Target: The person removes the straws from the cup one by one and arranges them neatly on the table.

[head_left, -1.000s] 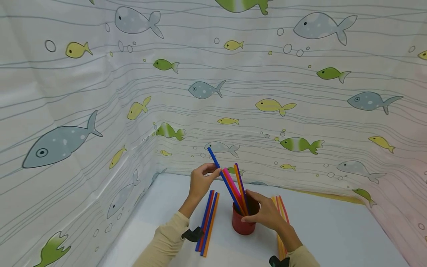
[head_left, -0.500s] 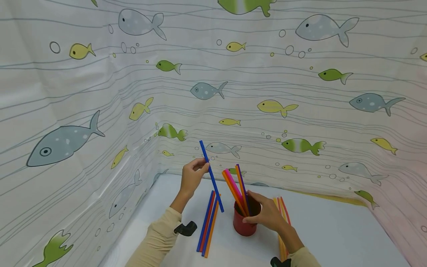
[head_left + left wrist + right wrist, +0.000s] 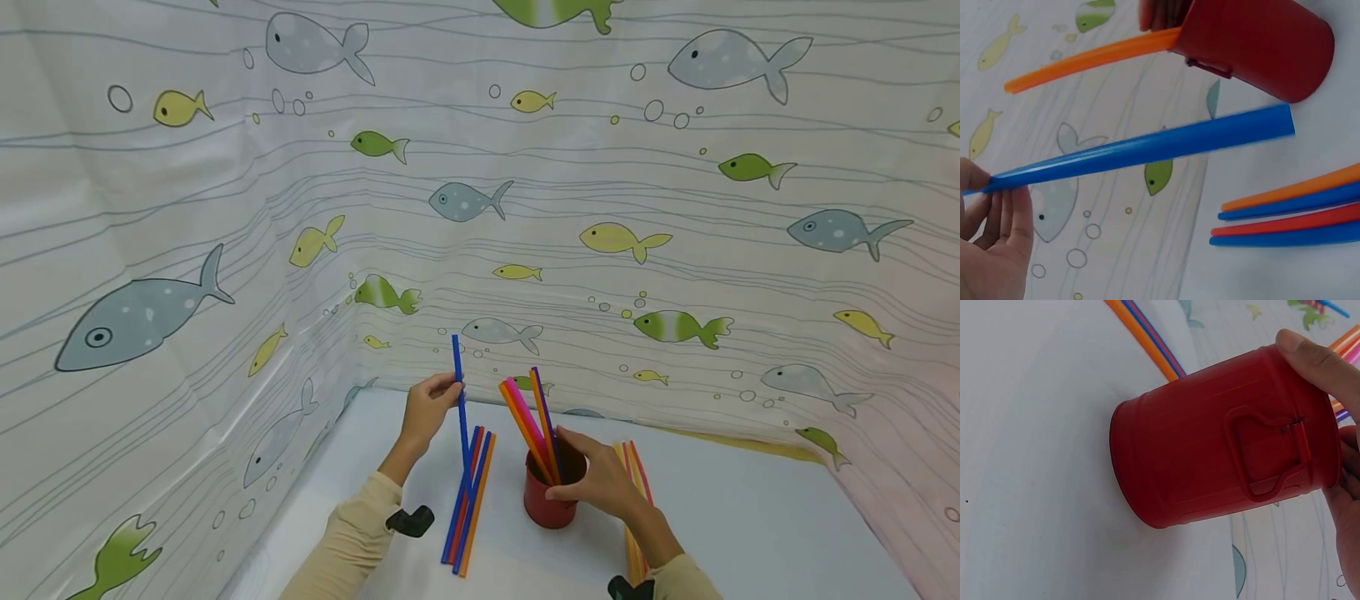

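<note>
My left hand (image 3: 426,410) pinches a blue plastic straw (image 3: 462,425) near its upper part. The straw stands nearly upright, its lower end in front of a small row of blue, red and orange straws (image 3: 468,533) on the table; whether it touches them cannot be told. My right hand (image 3: 603,479) grips the rim of a red metal bucket (image 3: 546,507), thumb outside near the front. Orange, pink and purple straws (image 3: 517,408) lean out of the bucket. In the right wrist view a folded wire handle (image 3: 1260,456) shows on its side.
More yellow, orange and red straws (image 3: 633,479) lie right of the bucket, partly hidden under the right forearm. A white tabletop (image 3: 750,517) extends to both sides. Fish-printed sheets (image 3: 525,150) stand as walls behind and at the sides.
The left hand has drawn the blue straw out of the bucket and carried it left, then lowered it over the straws there. The right hand stays on the bucket.
</note>
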Demonstrator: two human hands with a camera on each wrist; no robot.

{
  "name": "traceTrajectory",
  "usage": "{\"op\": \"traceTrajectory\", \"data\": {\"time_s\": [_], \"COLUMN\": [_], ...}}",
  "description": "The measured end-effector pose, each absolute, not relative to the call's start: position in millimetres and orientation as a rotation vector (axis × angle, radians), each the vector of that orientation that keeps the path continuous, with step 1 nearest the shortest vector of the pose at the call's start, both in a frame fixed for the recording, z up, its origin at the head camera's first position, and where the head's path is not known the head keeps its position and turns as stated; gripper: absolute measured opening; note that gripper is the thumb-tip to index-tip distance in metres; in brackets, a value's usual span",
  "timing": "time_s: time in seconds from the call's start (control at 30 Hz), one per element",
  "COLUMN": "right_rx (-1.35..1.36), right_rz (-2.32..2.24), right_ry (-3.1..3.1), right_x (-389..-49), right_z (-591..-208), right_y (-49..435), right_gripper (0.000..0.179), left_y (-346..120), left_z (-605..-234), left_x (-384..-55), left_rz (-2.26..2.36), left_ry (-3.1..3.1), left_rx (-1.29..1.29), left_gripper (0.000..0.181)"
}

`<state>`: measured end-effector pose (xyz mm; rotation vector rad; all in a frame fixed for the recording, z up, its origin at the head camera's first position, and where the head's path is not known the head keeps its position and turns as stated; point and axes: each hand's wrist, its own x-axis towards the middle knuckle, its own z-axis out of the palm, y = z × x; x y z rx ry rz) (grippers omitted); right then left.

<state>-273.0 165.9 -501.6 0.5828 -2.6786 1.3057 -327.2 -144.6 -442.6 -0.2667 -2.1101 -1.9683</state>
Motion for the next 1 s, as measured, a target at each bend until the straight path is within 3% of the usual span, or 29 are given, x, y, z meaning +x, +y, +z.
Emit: {"op": "traceTrajectory", "data": {"time_s": [1.0], "right_rx": [0.606], "right_rz": [1.281], "right_ry": [-2.675], "right_x": [-272.9], "right_z": [-500.8], "right_y": [165.1], "right_gripper": [0.099], "left_y": [-171.3], "left_z": [-537.8], "left_x": [-341.5], "left_rz": [-1.92], "left_ry": [-2.403], "left_rx": [0.052], "left_gripper": [0.026]}}
